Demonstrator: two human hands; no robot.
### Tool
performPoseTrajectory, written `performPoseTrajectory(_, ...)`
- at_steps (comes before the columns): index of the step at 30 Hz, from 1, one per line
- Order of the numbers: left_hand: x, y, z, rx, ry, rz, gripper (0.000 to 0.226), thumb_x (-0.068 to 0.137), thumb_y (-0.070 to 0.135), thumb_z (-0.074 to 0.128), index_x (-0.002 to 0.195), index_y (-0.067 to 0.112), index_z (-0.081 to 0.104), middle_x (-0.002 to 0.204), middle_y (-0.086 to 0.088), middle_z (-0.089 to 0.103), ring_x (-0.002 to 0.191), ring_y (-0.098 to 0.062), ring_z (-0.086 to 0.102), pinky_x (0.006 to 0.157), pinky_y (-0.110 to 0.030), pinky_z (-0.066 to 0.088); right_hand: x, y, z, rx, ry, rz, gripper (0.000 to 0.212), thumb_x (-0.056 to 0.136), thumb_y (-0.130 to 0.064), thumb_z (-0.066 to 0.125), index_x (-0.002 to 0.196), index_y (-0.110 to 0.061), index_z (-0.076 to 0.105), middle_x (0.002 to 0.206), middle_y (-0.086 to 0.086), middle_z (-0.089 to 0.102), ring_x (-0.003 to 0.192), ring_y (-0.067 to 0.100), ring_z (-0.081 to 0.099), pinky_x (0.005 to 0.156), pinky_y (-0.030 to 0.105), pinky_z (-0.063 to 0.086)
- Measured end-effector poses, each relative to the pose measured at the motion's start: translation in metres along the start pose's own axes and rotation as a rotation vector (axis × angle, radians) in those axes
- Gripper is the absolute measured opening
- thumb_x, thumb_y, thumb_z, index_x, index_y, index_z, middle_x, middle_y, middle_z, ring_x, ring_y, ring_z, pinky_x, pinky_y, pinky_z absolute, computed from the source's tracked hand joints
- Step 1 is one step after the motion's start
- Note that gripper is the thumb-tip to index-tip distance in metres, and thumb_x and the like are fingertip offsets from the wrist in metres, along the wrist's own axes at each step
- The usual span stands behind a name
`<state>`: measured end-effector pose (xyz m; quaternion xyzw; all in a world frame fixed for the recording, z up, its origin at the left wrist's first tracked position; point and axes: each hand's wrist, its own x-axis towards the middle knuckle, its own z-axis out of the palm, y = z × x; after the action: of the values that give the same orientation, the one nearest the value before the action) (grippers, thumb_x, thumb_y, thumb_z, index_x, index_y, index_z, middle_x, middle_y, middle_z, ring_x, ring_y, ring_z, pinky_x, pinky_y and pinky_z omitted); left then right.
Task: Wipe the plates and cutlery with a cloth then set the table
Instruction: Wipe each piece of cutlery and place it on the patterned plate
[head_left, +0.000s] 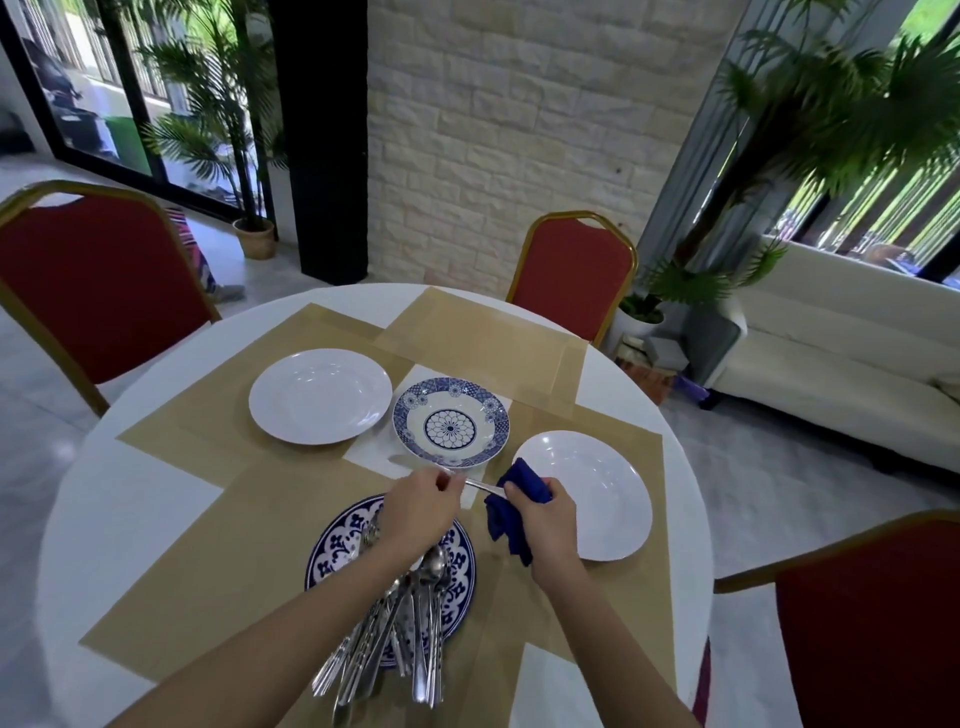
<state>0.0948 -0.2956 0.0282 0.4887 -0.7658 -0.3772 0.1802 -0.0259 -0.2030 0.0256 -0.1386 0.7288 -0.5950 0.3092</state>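
My left hand (420, 506) pinches one end of a silver piece of cutlery (480, 485). My right hand (540, 514) grips a dark blue cloth (511, 512) wrapped around its other end. Under my left forearm, a blue patterned plate (337, 540) holds a heap of several spoons and forks (410, 639). A white plate (320, 396) lies at the left. A blue-and-white patterned plate (451, 422) sits in the middle. Another white plate (597, 493) lies at the right, partly behind my right hand.
Tan placemats (478, 332) cover the round white table (104, 519). Red chairs with gold frames stand at the far left (88, 280), far side (574, 270) and near right (872, 623). A white sofa (841, 379) and potted palms stand beyond.
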Motion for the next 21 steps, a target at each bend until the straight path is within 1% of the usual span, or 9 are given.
performPoseTrajectory(2,0.008,0.006,0.009,-0.268,-0.159,-0.215,0.039,0.095,0.042,0.047,0.086,0.010,0.067,0.084,-0.004,0.070,0.076,-0.019,0.064,0.071,-0.031,0.051,-0.005,0.004,0.002,0.055,0.009,0.012,0.015,0.084,-0.016,0.072,0.091,-0.014,0.058,0.087,0.015,0.068,0.074,0.026,0.063,0.067,0.039,0.051)
performPoseTrajectory(4,0.019,0.008,0.016,-0.552,-0.193,-0.386,0.027,0.094,0.030,0.054,0.089,0.007,0.067,0.090,-0.008,0.072,0.073,-0.017,0.061,0.062,-0.026,0.046,-0.009,0.007,0.003,0.105,0.001,0.039,0.015,0.086,-0.016,0.070,0.094,-0.014,0.058,0.086,0.013,0.067,0.070,0.026,0.062,0.060,0.036,0.049)
performPoseTrajectory(8,0.038,0.014,0.025,-0.829,-0.176,-0.540,0.004,0.087,0.008,0.064,0.089,0.005,0.065,0.073,-0.005,0.064,0.062,-0.013,0.052,0.052,-0.021,0.040,-0.012,0.006,0.004,0.102,-0.058,0.043,0.019,0.087,-0.019,0.070,0.100,-0.013,0.057,0.092,0.015,0.068,0.072,0.026,0.064,0.057,0.035,0.049)
performPoseTrajectory(10,0.048,0.018,0.027,-0.833,-0.168,-0.546,0.003,0.089,0.006,0.059,0.086,0.006,0.061,0.070,-0.006,0.058,0.058,-0.014,0.050,0.051,-0.023,0.040,-0.010,0.005,0.005,0.094,-0.094,0.060,0.025,0.089,-0.023,0.068,0.106,-0.011,0.056,0.092,0.014,0.067,0.069,0.025,0.062,0.055,0.034,0.048)
performPoseTrajectory(12,0.062,0.018,0.026,-0.794,-0.149,-0.541,0.010,0.093,0.003,0.048,0.086,0.005,0.053,0.074,-0.010,0.056,0.059,-0.018,0.052,0.050,-0.027,0.043,-0.006,0.005,0.003,0.173,-0.113,0.170,0.030,0.093,-0.032,0.062,0.112,-0.011,0.055,0.094,0.013,0.067,0.069,0.026,0.062,0.052,0.033,0.047)
performPoseTrajectory(14,0.075,0.012,0.021,-0.700,-0.142,-0.544,0.010,0.097,0.002,0.041,0.090,0.005,0.048,0.074,-0.013,0.055,0.058,-0.021,0.053,0.048,-0.029,0.043,0.000,0.009,-0.002,0.419,-0.114,0.395,0.041,0.096,-0.043,0.052,0.118,-0.009,0.058,0.110,0.018,0.068,0.081,0.031,0.063,0.058,0.034,0.050)
performPoseTrajectory(17,0.090,0.001,0.016,-0.450,-0.138,-0.514,0.012,0.098,0.008,0.046,0.091,0.002,0.052,0.066,-0.011,0.056,0.050,-0.018,0.047,0.043,-0.024,0.037,0.012,0.019,-0.014,0.676,-0.062,0.594,0.050,0.098,-0.038,0.045,0.131,-0.001,0.054,0.130,0.022,0.058,0.095,0.033,0.060,0.058,0.031,0.053)
performPoseTrajectory(19,0.095,-0.006,0.010,-0.399,-0.146,-0.500,0.014,0.096,0.009,0.050,0.086,0.001,0.054,0.063,-0.010,0.054,0.047,-0.015,0.042,0.033,-0.016,0.031,0.013,0.022,-0.018,0.734,-0.087,0.606,0.048,0.099,-0.033,0.045,0.134,0.000,0.050,0.130,0.022,0.058,0.099,0.033,0.060,0.059,0.031,0.053)
performPoseTrajectory(21,0.105,-0.012,0.012,-0.344,-0.156,-0.506,0.015,0.096,0.008,0.050,0.085,0.000,0.056,0.062,-0.008,0.053,0.046,-0.014,0.041,0.029,-0.012,0.027,0.016,0.022,-0.023,0.795,-0.100,0.622,0.042,0.099,-0.030,0.045,0.128,-0.001,0.052,0.118,0.021,0.063,0.090,0.032,0.062,0.061,0.034,0.052)
